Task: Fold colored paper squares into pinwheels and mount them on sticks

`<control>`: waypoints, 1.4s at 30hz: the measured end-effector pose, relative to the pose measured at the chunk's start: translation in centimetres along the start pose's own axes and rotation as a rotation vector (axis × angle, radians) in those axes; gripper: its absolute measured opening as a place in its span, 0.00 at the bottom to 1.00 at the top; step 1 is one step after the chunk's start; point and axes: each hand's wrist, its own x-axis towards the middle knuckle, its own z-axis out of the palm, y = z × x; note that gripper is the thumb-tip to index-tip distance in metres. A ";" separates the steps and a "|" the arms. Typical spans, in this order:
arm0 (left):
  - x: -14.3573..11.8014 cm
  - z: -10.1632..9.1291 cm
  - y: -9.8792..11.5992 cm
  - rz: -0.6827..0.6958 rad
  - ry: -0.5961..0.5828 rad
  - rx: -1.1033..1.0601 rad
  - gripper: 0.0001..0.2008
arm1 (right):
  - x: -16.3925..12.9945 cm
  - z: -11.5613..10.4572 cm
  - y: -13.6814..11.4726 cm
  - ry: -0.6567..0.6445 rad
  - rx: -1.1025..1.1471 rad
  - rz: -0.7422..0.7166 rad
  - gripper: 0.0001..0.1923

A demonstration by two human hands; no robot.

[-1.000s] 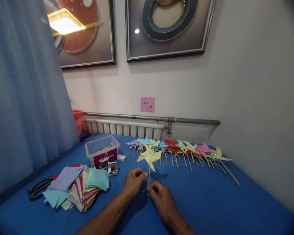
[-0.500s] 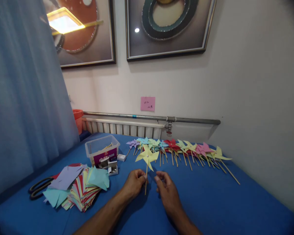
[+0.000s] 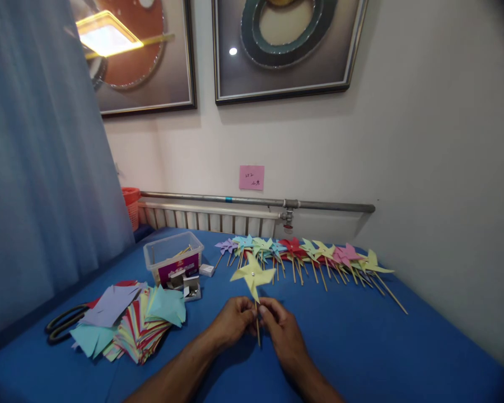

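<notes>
Yellow pinwheel (image 3: 252, 276): right hand (image 3: 279, 324) back on stick w/ left hand (image 3: 234, 322).

The room is dim and bluish, and a square ceiling lamp glares as a reflection in the glass of the left framed picture (image 3: 138, 56). Soft shadows lie under the forearms. Wide-angle distortion bends the edges and darkens the corners.

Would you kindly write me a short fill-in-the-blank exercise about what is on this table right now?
1. Both hands pinch the stick of a ____ pinwheel.
2. The table is covered with a ____ cloth.
3. The scissors lie partly under the stack of ____.
4. The clear plastic box stands to the ____ of the held pinwheel.

Missing words: yellow; blue; paper; left
</notes>
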 end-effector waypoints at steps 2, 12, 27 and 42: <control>-0.1 0.0 0.2 0.003 -0.006 0.015 0.17 | -0.1 0.0 -0.1 -0.015 -0.023 -0.014 0.18; -0.5 0.2 0.6 -0.017 -0.043 0.046 0.18 | 0.6 0.4 0.4 -0.068 0.133 0.174 0.18; -0.3 0.3 0.3 0.007 0.033 0.036 0.07 | 0.9 0.6 0.9 0.042 0.208 0.212 0.21; -0.2 0.2 0.0 0.045 0.002 0.060 0.04 | 1.2 0.3 1.1 0.115 0.214 0.217 0.19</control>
